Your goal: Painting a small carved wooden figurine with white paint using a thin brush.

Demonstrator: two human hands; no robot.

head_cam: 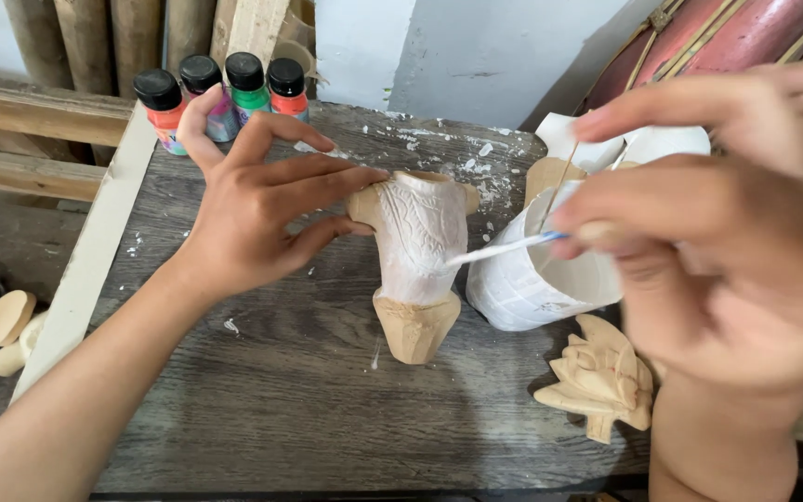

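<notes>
A carved wooden torso figure point(417, 262) stands upright on the grey wooden table point(262, 409), its upper part coated in white paint, its base bare wood. My left hand point(253, 209) steadies it, fingertips touching its left shoulder. My right hand point(727, 251), close to the camera, pinches a thin brush point(499, 249) whose white-loaded tip touches the figure's right side.
A white cup of white paint point(536, 279) stands right of the figure. A carved wooden leaf-like piece point(601, 381) lies at front right. Several small paint bottles point(220, 93) with black caps stand at the back left. Wooden pieces point(11, 330) lie off the table's left edge.
</notes>
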